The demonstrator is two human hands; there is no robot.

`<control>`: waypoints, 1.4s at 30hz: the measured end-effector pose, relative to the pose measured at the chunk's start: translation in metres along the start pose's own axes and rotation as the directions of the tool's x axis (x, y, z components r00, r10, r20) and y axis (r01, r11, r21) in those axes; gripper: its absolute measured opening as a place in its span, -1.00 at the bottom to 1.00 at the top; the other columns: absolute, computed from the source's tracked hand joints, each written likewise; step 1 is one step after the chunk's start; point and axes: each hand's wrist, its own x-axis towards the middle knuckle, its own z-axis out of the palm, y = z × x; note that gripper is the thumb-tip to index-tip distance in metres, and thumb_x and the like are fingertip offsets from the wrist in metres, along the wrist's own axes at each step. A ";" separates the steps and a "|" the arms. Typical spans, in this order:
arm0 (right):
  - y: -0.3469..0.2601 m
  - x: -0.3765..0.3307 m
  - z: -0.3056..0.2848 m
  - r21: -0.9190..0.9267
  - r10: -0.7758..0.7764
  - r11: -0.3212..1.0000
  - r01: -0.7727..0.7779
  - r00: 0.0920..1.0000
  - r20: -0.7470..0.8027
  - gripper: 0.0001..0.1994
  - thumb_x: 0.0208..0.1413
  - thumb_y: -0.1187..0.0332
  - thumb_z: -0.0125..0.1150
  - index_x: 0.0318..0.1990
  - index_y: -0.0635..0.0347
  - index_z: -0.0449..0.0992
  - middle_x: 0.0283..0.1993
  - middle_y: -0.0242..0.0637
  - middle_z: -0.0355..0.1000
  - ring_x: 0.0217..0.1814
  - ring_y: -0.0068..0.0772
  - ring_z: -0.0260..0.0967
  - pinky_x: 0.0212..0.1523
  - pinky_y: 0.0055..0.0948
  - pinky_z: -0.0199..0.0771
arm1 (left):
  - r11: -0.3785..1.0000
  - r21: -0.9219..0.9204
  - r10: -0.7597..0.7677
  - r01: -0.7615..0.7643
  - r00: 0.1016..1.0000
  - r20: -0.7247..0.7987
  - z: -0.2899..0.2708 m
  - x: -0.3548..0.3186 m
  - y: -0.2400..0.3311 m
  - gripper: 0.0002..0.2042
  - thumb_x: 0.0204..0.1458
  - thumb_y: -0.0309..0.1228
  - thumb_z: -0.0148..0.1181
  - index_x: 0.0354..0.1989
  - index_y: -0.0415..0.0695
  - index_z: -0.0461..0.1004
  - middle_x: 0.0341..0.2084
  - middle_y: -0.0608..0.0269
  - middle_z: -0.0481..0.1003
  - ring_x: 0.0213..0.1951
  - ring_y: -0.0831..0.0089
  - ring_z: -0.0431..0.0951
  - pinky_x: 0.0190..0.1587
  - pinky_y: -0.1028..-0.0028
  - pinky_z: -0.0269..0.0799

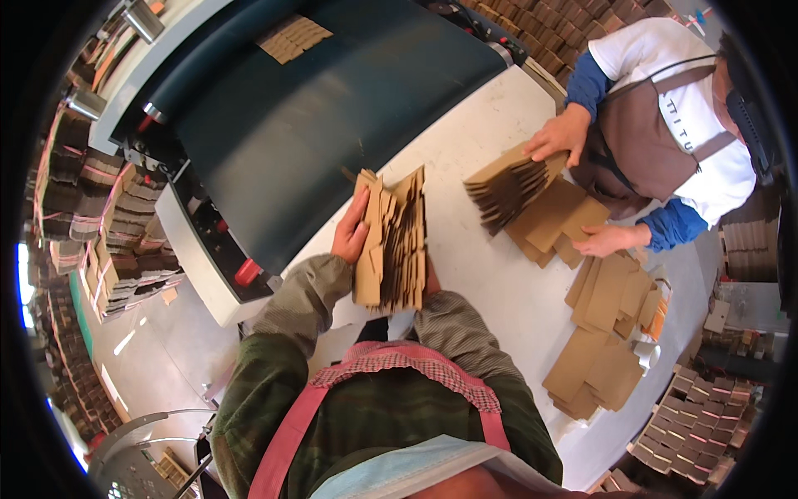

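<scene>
The person is holding a stack (391,241) of flat brown cardboard blanks on edge over the white desk (490,283), just in front of the chest; the left hand (351,233) is closed against the stack's left face, fingers spread flat up the card; the right hand is hidden behind the stack, only its sleeve showing below, so I cannot tell its grip; the stack's long axis is running away from the body toward the belt (307,133), and its ragged notched edges are fanning toward the right; the left hand is plainly the nearer one seen on it; the card looks matte, stiff, kraft-brown, die-cut with tabs. Across the desk a co-worker is pressing one hand (559,135) on a second fanned bundle (511,187) and resting the other hand (607,241) on loose blanks (557,220); more blanks (603,333) are lying in overlapping piles to the right; a few blanks (293,37) are riding on the dark belt.
</scene>
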 end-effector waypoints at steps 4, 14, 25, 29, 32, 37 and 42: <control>0.024 0.044 0.035 0.046 -0.042 0.998 0.039 0.997 0.068 -0.54 0.29 0.10 -0.15 0.17 0.26 0.23 -0.07 -0.18 0.43 -0.14 -0.41 0.45 -0.23 -0.44 0.52 | 0.982 -0.190 -0.002 -0.017 0.995 -0.103 -0.013 -0.010 0.010 -0.29 0.21 0.09 -0.31 0.34 -0.27 -0.05 0.35 0.00 -0.04 0.37 0.25 -0.08 0.35 0.38 -0.20; -0.136 0.003 0.064 -0.615 0.434 0.698 -0.366 0.900 -0.043 -0.17 0.15 -0.34 -0.40 0.32 0.20 0.07 -0.26 0.12 0.50 -0.58 -0.22 0.50 -0.54 -0.39 0.56 | 0.863 -0.405 -0.412 0.301 0.884 -0.220 -0.011 0.017 0.058 -0.36 0.24 0.03 -0.30 0.34 -0.18 -0.01 0.31 0.13 0.08 0.33 0.32 0.04 0.31 0.35 -0.08; -0.030 -0.025 -0.014 -0.524 0.333 0.772 -0.361 0.931 -0.150 -0.31 0.25 -0.16 -0.31 0.37 0.11 -0.04 0.32 0.00 0.10 0.24 -0.08 0.21 0.11 -0.25 0.33 | 0.318 -0.829 -0.576 0.460 0.788 0.217 0.001 -0.058 0.033 -0.30 0.19 0.17 -0.35 0.37 -0.07 -0.04 0.30 0.17 0.09 0.31 0.34 0.06 0.28 0.26 0.01; -0.025 -0.044 -0.005 -0.512 -0.026 0.856 0.074 0.995 0.101 -0.30 0.28 -0.09 -0.25 0.39 0.18 -0.15 0.42 -0.12 -0.11 0.42 -0.15 -0.09 0.31 -0.35 0.04 | 0.370 -0.751 -0.578 0.546 0.768 0.274 -0.005 -0.073 0.093 -0.15 0.06 0.36 -0.34 0.40 0.01 -0.13 0.33 0.18 0.03 0.33 0.33 0.02 0.25 0.14 0.06; -0.033 -0.054 0.006 -0.403 -0.030 0.912 0.081 0.991 0.130 -0.24 0.24 0.04 -0.01 0.39 0.20 -0.26 0.39 -0.15 -0.09 0.41 -0.24 -0.11 0.34 -0.38 -0.06 | 0.718 -0.472 -0.440 0.512 0.859 0.262 0.001 -0.075 0.097 0.02 -0.13 0.42 -0.08 0.41 0.04 -0.24 0.36 0.15 -0.09 0.36 0.23 -0.09 0.27 0.08 -0.02; -0.044 -0.055 0.011 -0.285 0.007 0.958 0.027 0.993 0.119 -0.16 0.14 0.13 0.18 0.38 0.18 -0.26 0.29 -0.14 0.05 0.30 -0.27 0.07 0.24 -0.39 0.15 | 0.830 -0.255 -0.424 0.496 0.859 0.288 0.025 -0.101 0.089 0.13 -0.21 0.13 0.34 0.41 -0.02 -0.32 0.39 0.14 -0.20 0.39 0.26 -0.19 0.32 0.10 -0.08; -0.044 -0.056 0.006 -0.135 0.061 0.989 -0.052 0.996 0.064 -0.33 0.13 0.26 0.20 0.31 0.13 -0.02 0.16 -0.26 0.21 0.17 -0.37 0.21 0.11 -0.42 0.31 | 0.862 -0.291 -0.365 0.416 0.906 0.213 0.044 -0.095 0.108 0.12 -0.21 -0.02 0.40 0.41 -0.03 -0.31 0.38 0.11 -0.16 0.37 0.25 -0.12 0.32 0.18 -0.04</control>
